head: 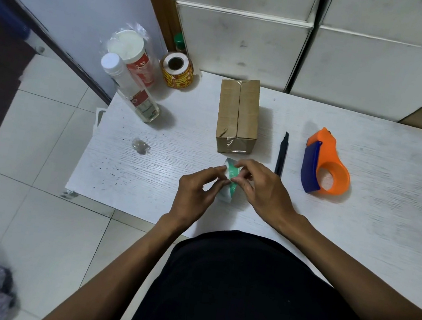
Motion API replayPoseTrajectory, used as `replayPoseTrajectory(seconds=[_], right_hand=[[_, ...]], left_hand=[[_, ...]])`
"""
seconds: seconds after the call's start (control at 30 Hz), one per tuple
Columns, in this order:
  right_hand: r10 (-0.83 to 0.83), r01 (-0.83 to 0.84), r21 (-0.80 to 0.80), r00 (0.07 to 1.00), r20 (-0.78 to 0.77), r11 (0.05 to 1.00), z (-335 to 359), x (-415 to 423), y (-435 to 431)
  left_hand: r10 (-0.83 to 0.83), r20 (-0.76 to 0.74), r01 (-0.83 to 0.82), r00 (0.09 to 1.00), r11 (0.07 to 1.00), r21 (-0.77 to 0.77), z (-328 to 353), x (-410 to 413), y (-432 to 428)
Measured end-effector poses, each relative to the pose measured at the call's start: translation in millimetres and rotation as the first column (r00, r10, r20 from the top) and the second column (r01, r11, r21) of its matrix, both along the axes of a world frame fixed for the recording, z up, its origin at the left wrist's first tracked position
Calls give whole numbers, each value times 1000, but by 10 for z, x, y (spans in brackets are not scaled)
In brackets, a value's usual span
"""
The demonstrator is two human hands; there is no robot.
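Note:
A small white and green packet [228, 187] is held just above the white table [148, 166], near its front edge. My left hand [195, 193] pinches the packet from the left. My right hand [260, 188] pinches its upper part from the right, the fingertips of both hands meeting at the top. A taped brown cardboard box [237, 115] stands just beyond the hands. Much of the packet is hidden by the fingers.
A black utility knife [282, 154] and an orange and blue tape dispenser [325, 164] lie to the right. Two bottles [130, 83], a yellow label roll [176, 74] and a crumpled bit of clear plastic [140, 146] sit at the left. White boxes [249, 47] are stacked behind.

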State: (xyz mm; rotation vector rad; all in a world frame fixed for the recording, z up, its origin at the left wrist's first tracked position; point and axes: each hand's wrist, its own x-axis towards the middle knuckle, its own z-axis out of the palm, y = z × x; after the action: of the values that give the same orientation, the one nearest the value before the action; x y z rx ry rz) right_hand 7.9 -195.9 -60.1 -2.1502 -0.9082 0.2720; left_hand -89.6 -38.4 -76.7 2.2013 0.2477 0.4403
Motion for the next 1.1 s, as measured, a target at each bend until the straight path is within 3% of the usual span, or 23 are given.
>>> replayPoseTrajectory(seconds=[0.13, 0.3, 0.43, 0.73, 0.97, 1.1], right_hand=[[36, -35, -29, 998, 52, 999, 20, -20, -23], [-69, 68, -10, 988, -141, 998, 21, -18, 4], [-190, 202, -2, 920, -343, 979, 41, -24, 22], [-278, 287, -52, 841, -464, 956, 65, 8, 46], [-320, 335, -76, 771, -551, 939, 84, 19, 67], [-343, 365, -90, 722, -601, 927, 70, 13, 91]], left_hand=[[-43, -42, 42, 998, 999, -32, 23, 2, 46], [-94, -81, 90, 992, 995, -51, 55, 29, 110], [-133, -104, 130, 986, 991, -31, 104, 87, 138], [-175, -120, 177, 977, 984, 11, 152, 181, 160], [-100, -154, 82, 983, 990, -116, 160, 178, 136], [-45, -216, -19, 975, 958, -285, 176, 179, 118]])
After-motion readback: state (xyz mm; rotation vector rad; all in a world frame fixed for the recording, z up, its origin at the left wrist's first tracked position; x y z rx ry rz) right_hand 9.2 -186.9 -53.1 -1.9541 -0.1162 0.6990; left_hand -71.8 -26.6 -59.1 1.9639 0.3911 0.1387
